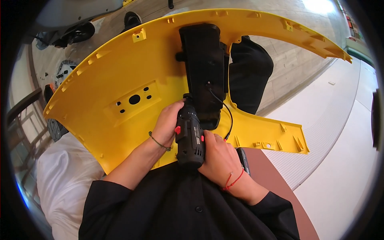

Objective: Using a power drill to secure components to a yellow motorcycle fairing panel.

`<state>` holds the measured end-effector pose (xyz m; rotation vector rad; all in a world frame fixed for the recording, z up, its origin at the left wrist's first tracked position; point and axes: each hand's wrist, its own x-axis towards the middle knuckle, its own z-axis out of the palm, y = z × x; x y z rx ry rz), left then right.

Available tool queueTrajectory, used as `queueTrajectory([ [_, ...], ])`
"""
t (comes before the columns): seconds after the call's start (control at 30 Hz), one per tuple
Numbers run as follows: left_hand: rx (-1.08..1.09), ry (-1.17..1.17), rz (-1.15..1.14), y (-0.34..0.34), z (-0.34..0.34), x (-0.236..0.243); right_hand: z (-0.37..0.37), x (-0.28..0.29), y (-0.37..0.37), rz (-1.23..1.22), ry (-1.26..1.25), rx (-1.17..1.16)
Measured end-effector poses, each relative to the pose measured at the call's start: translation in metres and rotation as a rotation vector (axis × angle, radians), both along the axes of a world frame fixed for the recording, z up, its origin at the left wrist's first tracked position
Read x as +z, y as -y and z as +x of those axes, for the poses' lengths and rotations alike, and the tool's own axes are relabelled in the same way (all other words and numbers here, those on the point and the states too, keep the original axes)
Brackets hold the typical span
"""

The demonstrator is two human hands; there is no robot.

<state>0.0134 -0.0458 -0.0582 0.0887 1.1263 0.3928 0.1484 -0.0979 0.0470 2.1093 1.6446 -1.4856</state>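
A large curved yellow plastic panel (108,136) spans my lap, with a cluster of holes on its left part. A long black plastic piece (200,52) lies across its middle, with a thin black cable (228,108) running from it. My left hand (168,124) grips the front of a black power drill (188,144) with red buttons, whose nose is against the lower left edge of the black piece. My right hand (220,160) is closed on the drill's handle; its battery end (244,162) shows beside that hand. The drill's tip is hidden.
A black-trousered leg (250,76) shows behind the panel. White fabric (64,172) lies at left, near a dark railing (24,102). A grey wheeled object (80,34) stands upper left. At right are a brown surface (282,184) and a white ribbed surface (312,116).
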Motion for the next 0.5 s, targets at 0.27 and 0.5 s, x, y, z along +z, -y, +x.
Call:
queueTrajectory([
  [0.27,-0.056,-0.141,0.044,0.002,-0.004,0.015,-0.002,0.0,-0.004,-0.047,0.01,-0.009],
  [0.5,-0.156,-0.228,0.095,0.012,-0.019,0.024,0.0,0.002,-0.006,-0.088,0.021,-0.01],
])
